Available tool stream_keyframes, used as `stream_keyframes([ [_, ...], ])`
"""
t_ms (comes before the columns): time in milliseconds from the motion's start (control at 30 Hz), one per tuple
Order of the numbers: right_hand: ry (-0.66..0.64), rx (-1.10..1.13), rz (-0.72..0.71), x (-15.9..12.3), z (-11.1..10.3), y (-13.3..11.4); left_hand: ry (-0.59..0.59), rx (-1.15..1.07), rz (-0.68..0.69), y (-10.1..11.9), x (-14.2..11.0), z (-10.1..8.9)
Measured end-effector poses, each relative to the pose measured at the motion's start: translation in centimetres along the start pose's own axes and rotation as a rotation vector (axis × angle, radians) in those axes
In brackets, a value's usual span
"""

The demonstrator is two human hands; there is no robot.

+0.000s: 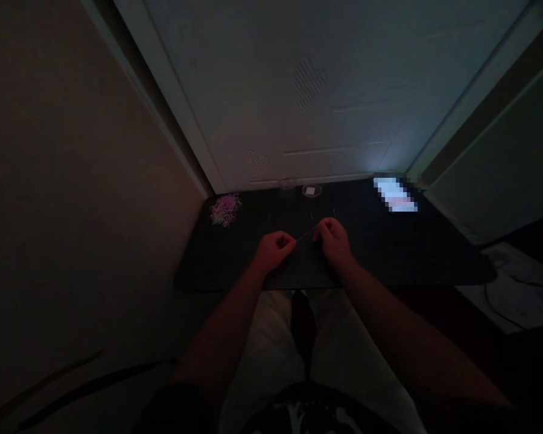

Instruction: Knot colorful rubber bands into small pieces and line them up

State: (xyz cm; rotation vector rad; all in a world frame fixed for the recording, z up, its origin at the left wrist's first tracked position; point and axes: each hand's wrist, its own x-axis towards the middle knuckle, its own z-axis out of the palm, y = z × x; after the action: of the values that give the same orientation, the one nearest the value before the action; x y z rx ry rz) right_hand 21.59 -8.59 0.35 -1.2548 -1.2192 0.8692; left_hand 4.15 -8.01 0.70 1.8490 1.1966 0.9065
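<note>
The room is dark. My left hand (274, 248) and my right hand (333, 240) rest on a black mat (411, 253) on the floor, both closed in a pinch. Between them runs a thin, pale strand (306, 234), taut, with one end in each pinch. A small heap of pink and pale bits (226, 209) lies at the mat's far left corner, well away from both hands.
A lit screen (396, 194) glows at the mat's far right. A small clear cup (287, 184) and a round lid or dish (311, 191) stand against the white door (326, 90) behind. Papers with a cable (516, 289) lie to the right.
</note>
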Motion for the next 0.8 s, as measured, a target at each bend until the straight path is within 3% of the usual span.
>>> stream_keyframes([
  [67,0.04,-0.006,0.0,0.0,0.0,0.0,0.0,-0.002,-0.003,0.1,0.0,0.0],
  [233,-0.318,-0.19,-0.118,-0.5,0.6,-0.2,0.028,0.004,-0.001,0.0,0.0,-0.1],
  [300,-0.243,-0.14,-0.089,-0.4,0.6,0.0,0.027,0.005,-0.005,0.0,-0.1,-0.1],
  [400,0.016,0.001,-0.014,0.0,0.3,0.3,0.014,0.01,0.003,0.0,-0.1,0.0],
  [467,0.061,0.005,-0.004,0.1,0.3,0.3,0.015,0.016,0.009,0.0,0.0,0.0],
  [633,-0.324,-0.207,-0.132,-0.7,0.9,0.0,0.056,0.025,0.001,0.0,0.0,0.0],
  [800,-0.443,-0.116,-0.135,-0.9,0.9,-0.2,0.052,-0.014,0.014,-0.2,0.0,-0.1],
])
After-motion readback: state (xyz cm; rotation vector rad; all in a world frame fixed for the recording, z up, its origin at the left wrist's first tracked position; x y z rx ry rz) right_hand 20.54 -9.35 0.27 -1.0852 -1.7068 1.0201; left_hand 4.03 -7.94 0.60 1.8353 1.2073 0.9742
